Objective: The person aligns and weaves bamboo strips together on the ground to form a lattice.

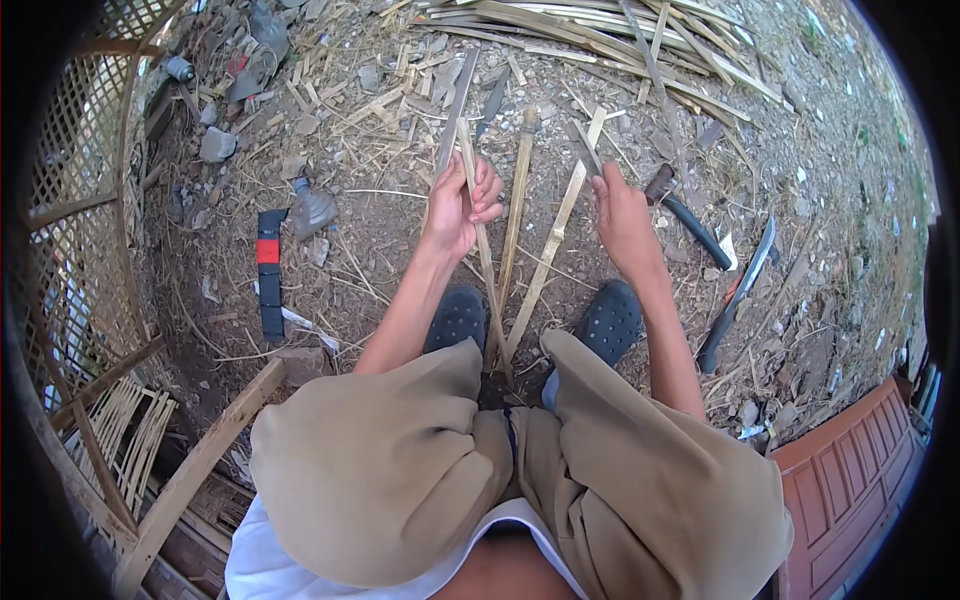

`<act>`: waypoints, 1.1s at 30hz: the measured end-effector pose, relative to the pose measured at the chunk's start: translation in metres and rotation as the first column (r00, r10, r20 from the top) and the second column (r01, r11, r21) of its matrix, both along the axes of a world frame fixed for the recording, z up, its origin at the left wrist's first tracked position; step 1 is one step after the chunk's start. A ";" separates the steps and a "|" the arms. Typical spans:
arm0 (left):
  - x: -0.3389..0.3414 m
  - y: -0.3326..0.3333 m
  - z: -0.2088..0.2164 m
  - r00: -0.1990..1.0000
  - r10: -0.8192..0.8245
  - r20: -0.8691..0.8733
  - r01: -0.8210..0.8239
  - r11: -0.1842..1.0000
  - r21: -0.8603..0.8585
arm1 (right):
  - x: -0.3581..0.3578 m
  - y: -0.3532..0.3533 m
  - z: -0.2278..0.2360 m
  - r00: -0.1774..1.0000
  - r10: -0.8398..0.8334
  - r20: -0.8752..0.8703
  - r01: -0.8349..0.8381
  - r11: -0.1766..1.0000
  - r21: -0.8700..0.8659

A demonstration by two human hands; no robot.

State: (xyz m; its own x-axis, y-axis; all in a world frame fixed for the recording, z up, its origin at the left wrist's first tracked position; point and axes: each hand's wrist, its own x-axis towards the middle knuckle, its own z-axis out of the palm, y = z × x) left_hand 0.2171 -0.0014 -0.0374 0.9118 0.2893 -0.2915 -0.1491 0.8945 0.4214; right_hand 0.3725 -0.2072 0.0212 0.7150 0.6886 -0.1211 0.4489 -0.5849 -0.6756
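My left hand (462,208) is closed around a pale bamboo strip (487,255) that slants down between my feet. A greyish flat strip (457,112) also rises from that hand, past the thumb. My right hand (624,215) pinches a thin, dark grey, blade-like piece (588,147); its full shape is hidden by the fingers. Just left of that hand a light split bamboo length (556,232) leans from the ground ahead down toward my feet. Between the hands a browner bamboo piece (517,190) lies lengthwise.
A hammer (690,218) and a long curved knife (740,290) lie at right. At left are a black sheath with a red band (268,270) and a plastic bottle (313,207). Bamboo strips (600,40) are piled ahead. Wooden lattice (80,150) stands far left, a reddish panel (850,480) lower right.
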 end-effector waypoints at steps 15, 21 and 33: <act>-0.006 0.009 -0.006 0.992 0.036 0.121 -0.013 0.983 -0.182 | -0.019 -0.022 0.013 0.964 -0.033 -0.264 0.043 0.999 0.031; 0.024 0.001 0.019 0.986 0.025 0.166 0.026 0.955 -0.296 | -0.133 0.008 -0.029 0.529 0.267 -0.805 -0.047 0.957 0.286; 0.015 -0.046 0.041 0.960 -0.199 -0.195 0.273 0.819 0.505 | -0.073 -0.016 -0.015 0.789 0.239 -0.566 -0.022 0.931 0.363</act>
